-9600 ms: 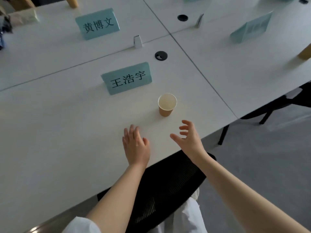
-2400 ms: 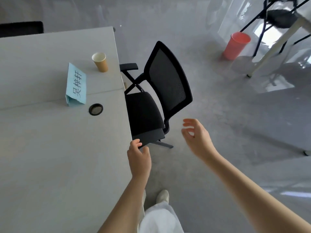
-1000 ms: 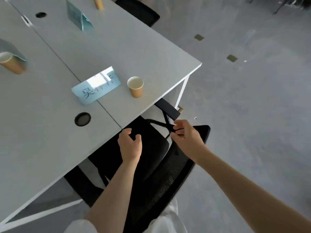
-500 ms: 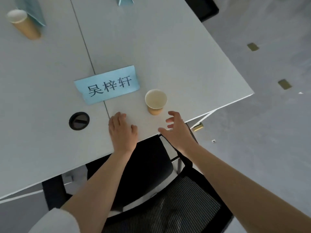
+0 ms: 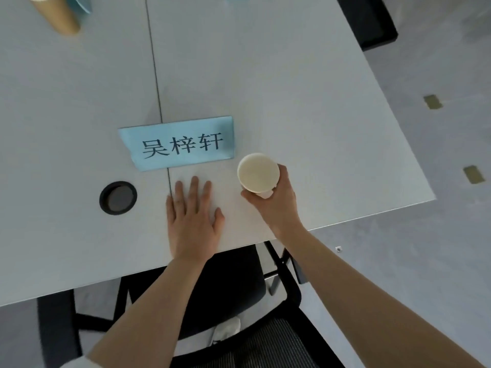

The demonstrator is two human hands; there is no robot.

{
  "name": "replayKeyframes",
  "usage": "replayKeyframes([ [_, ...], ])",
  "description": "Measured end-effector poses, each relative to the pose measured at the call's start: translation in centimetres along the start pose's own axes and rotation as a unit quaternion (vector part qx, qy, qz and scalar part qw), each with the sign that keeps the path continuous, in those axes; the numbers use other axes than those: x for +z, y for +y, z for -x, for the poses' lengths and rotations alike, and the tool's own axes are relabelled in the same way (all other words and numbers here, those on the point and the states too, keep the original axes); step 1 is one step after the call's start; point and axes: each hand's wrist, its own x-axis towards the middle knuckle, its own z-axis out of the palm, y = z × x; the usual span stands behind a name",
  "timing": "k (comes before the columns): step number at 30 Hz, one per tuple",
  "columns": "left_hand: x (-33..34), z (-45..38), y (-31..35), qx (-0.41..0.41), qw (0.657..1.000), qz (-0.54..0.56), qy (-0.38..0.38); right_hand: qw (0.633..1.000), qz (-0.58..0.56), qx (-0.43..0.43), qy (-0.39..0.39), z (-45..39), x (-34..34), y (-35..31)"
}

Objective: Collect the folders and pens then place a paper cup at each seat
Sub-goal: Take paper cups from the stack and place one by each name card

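Note:
A brown paper cup (image 5: 257,172) with a pale inside stands near the front edge of the white table (image 5: 292,88), just right of a blue name card (image 5: 180,144). My right hand (image 5: 276,201) grips this cup from the near side, fingers and thumb curled round its wall. My left hand (image 5: 192,220) rests flat on the table, fingers straight, a little left of the cup and below the name card. A second paper cup (image 5: 59,15) stands at the far left top of the view.
A round black cable port (image 5: 118,197) sits in the table left of my left hand. A black mesh chair (image 5: 231,285) is tucked under the table edge below my arms. Another black chair (image 5: 368,21) is at the top right. Grey floor lies to the right.
My right hand moved forward from the table edge and took hold of the paper cup. My left hand stayed flat on the table. The view closed in on the seat.

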Motion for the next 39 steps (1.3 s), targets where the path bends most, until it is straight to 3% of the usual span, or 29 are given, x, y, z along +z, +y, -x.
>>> replayKeyframes([
  [5,-0.3,-0.2,0.3,-0.002,1.000,0.010,0.000,0.998,-0.039,0.011,0.041,-5.0,0.2,-1.4],
  [17,-0.2,-0.2,0.1,-0.004,1.000,0.019,0.010,0.999,-0.039,-0.007,0.001,-8.9,1.5,-1.8],
  [27,-0.8,-0.2,0.5,-0.020,0.999,0.007,-0.039,0.997,0.030,0.069,-0.029,0.0,-4.5,3.2],
  [32,-3.1,1.0,5.7,-0.085,0.989,0.087,-0.086,0.993,0.035,0.111,0.000,4.6,-10.3,6.2],
  [39,-3.1,7.8,18.1,0.022,0.981,0.186,-0.046,0.991,0.005,0.130,0.032,8.5,-21.4,9.9],
])
